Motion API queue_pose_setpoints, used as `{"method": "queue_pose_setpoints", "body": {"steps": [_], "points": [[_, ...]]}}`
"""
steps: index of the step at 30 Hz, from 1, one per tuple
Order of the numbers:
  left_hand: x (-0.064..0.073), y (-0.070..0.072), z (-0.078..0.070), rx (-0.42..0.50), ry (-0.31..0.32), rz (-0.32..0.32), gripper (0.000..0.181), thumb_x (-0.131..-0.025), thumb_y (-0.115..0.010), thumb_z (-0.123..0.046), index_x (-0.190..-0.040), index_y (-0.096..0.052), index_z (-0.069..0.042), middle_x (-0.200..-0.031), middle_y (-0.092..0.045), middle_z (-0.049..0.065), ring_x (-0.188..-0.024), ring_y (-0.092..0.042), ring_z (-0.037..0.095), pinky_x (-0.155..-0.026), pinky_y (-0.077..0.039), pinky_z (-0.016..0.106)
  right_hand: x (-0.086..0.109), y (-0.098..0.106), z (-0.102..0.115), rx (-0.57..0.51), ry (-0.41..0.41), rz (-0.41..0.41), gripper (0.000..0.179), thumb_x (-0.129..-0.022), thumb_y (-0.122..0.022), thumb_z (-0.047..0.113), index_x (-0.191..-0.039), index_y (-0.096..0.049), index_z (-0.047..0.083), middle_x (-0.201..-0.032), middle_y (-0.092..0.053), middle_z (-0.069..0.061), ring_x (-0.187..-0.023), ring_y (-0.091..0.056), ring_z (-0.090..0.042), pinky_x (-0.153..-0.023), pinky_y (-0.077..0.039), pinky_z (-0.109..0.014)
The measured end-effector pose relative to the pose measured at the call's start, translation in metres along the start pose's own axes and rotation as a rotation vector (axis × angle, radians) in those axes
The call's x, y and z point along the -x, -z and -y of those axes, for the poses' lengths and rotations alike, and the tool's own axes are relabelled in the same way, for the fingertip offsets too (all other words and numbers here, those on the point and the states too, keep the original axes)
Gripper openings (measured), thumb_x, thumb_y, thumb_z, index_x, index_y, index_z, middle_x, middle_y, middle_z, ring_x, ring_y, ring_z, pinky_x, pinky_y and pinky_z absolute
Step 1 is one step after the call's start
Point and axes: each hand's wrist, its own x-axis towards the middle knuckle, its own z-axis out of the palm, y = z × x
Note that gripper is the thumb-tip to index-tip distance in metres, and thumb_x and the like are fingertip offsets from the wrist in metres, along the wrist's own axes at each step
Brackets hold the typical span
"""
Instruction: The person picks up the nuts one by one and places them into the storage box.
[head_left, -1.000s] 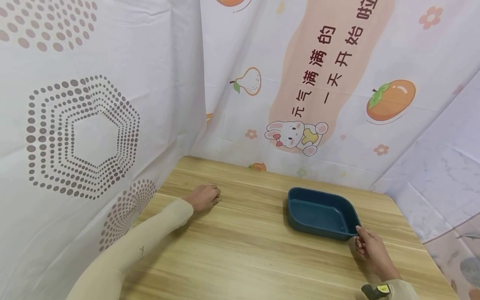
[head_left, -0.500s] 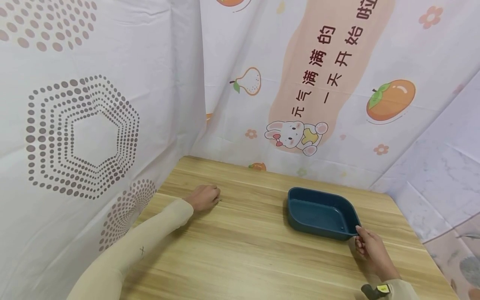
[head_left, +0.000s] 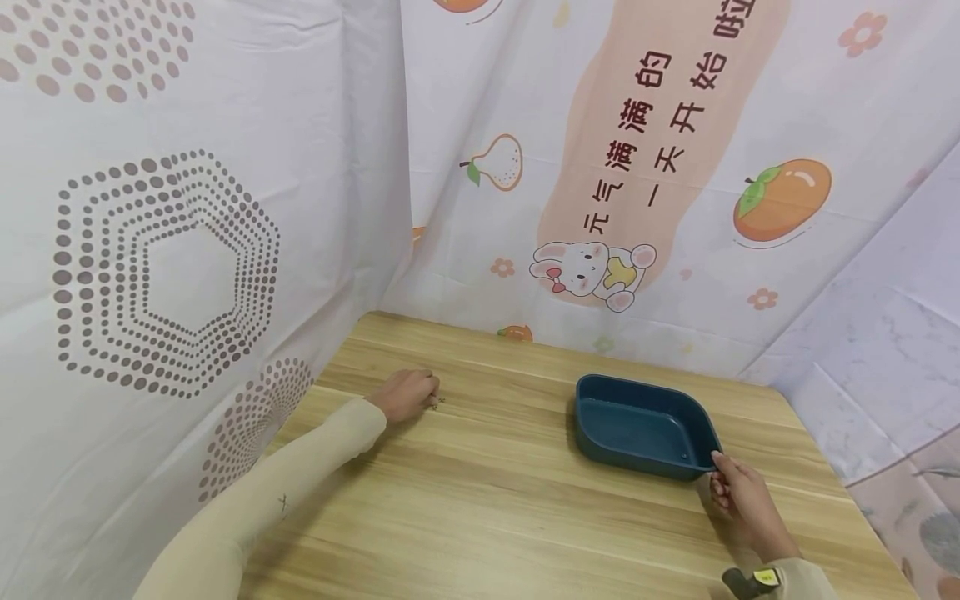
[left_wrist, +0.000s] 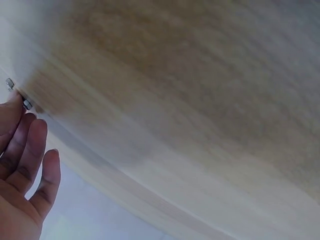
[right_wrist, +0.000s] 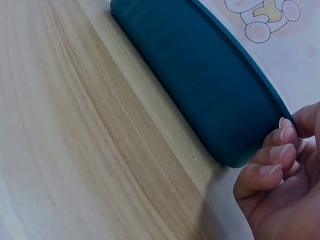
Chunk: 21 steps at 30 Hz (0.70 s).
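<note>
Tray (head_left: 636, 427); rim (right_wrist: 244, 52) between right-hand fingers (right_wrist: 283, 134)

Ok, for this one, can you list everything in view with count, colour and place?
tray: 1, dark teal, right side of the table
metal bits: 2 visible, silvery, at the left fingertips; cannot tell if they are separate
speck: 1, shiny, inside the tray; too small to identify
table: 1, light wood grain, below everything
left hanging: 1, white with brown dots
back hanging: 1, white with fruit, rabbit and writing, behind the table
right hanging: 1, pale, pinkish lower down
wrist device: 1, black with yellow label, right wrist
sleeves: 2, cream, both arms
left hand: 1, at the metal bits
right hand: 1, pinching the tray's near right corner
</note>
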Motion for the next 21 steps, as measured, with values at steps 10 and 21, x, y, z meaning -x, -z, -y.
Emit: {"method": "queue_pose_setpoints", "body": {"steps": [10, 21], "points": [[-0.004, 0.002, -0.002, -0.116, -0.025, 0.022, 0.008, -0.097, -0.071, -0.010, -0.091, -0.069, -0.005, -0.081, -0.060, 0.000, -0.069, -0.056, 0.011, -0.062, -0.053, 0.025, 0.001, 0.001, -0.001, -0.015, 0.006, 0.015, 0.044, -0.111, -0.042, 0.039, -0.078, -0.051, 0.011, -0.065, -0.047, 0.006, -0.052, -0.042, -0.006, -0.047, -0.028, -0.027], [-0.005, 0.001, -0.013, -0.232, 0.042, 0.057, 0.013, -0.095, -0.074, -0.009, -0.098, -0.069, 0.002, -0.086, -0.063, 0.008, -0.075, -0.061, 0.018, -0.064, -0.056, 0.029, 0.002, -0.001, -0.001, -0.002, 0.015, -0.010, 0.044, -0.112, -0.043, 0.038, -0.080, -0.050, 0.008, -0.065, -0.046, 0.004, -0.052, -0.042, -0.008, -0.048, -0.027, -0.031]]}}
